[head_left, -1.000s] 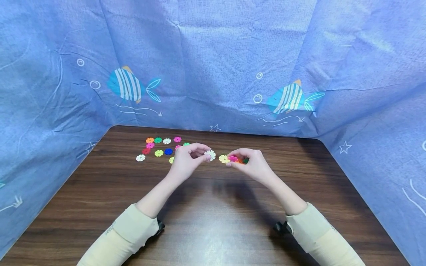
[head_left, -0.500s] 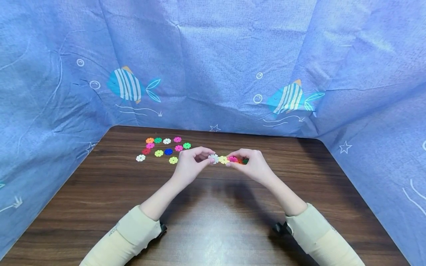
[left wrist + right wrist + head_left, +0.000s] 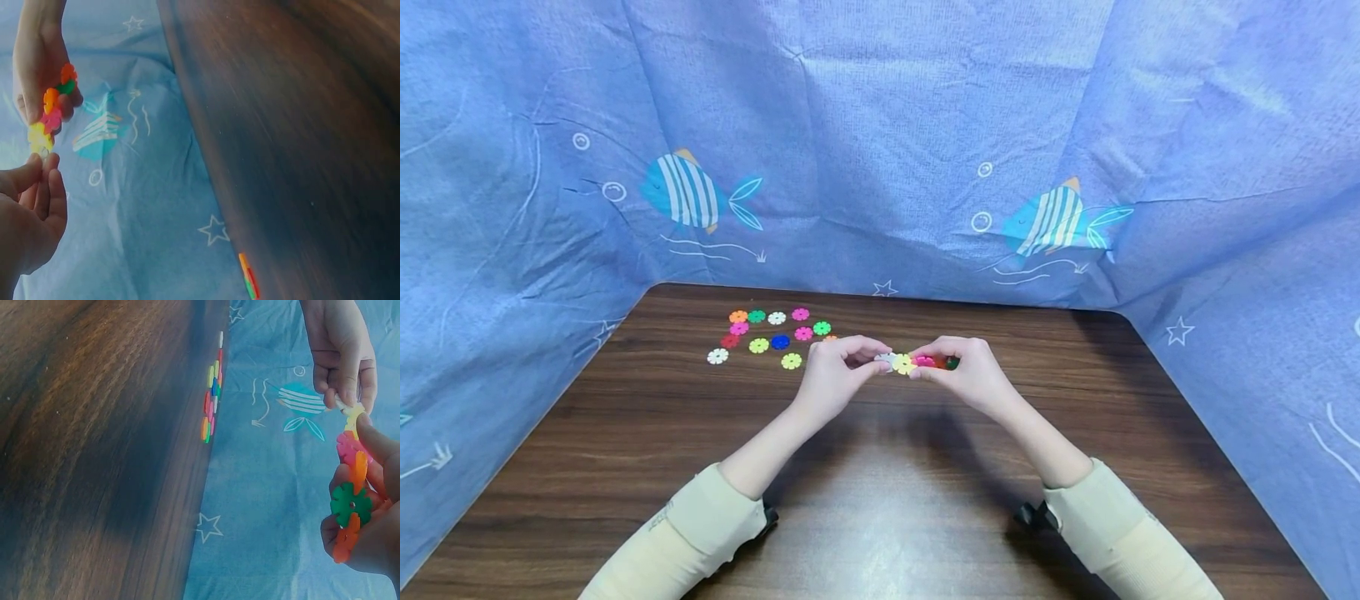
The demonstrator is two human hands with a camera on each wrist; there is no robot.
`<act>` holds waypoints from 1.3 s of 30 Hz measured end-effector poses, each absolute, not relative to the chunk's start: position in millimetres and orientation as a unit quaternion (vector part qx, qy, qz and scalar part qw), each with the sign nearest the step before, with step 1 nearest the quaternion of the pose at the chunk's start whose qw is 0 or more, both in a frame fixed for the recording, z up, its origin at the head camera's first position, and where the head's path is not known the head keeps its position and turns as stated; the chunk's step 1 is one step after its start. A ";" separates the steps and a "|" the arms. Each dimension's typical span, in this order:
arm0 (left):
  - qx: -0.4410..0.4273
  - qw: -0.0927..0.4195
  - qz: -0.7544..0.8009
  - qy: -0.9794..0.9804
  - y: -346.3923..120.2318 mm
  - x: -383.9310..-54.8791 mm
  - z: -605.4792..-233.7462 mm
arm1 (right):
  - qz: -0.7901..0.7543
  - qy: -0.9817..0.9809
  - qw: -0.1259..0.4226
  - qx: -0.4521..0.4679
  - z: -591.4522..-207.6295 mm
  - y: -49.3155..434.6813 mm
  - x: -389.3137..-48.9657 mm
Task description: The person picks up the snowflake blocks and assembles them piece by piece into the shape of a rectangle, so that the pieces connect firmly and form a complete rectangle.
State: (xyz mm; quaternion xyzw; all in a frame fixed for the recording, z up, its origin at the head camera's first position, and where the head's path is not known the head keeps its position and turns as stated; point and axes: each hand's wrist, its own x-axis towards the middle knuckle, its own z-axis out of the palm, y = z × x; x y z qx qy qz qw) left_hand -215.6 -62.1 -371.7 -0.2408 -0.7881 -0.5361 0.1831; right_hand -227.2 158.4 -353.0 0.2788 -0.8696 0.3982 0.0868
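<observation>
My left hand (image 3: 833,375) pinches a white snowflake disc (image 3: 883,360) between thumb and fingers. The white disc meets the edge of a yellow snowflake disc (image 3: 904,364); whether their slots interlock I cannot tell. That yellow disc heads a chain gripped by my right hand (image 3: 972,371), its thumb near the yellow and pink pieces. Behind it in the right wrist view come a pink disc (image 3: 347,447), an orange disc (image 3: 360,469), a green disc (image 3: 350,504) and another orange disc (image 3: 345,542). Both hands hold the pieces above the table.
Loose snowflake discs in several colours lie at the back left of the wooden table (image 3: 880,483), among them a blue disc (image 3: 781,342), a yellow-green disc (image 3: 792,362) and a white disc (image 3: 718,357). A blue fish-print cloth (image 3: 880,167) hangs behind the table.
My left hand has moved right, bringing the white disc from a small gap to contact with the yellow one. The right hand has stayed nearly still with the chain.
</observation>
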 end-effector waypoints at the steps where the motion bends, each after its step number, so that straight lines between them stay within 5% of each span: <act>1: -0.241 0.183 -0.539 -0.787 -61.1 -215.3 -371.9 | 0.401 -0.869 0.085 0.278 -353.3 158.6 -227.4; 23: -0.248 0.142 -0.515 -0.808 -67.7 -218.9 -368.6 | 0.445 -0.856 0.019 0.262 -357.1 159.2 -225.7; 39: -0.237 0.092 -0.419 -0.872 -122.9 -249.9 -358.1 | 0.489 -0.847 -0.030 0.206 -333.3 161.2 -209.8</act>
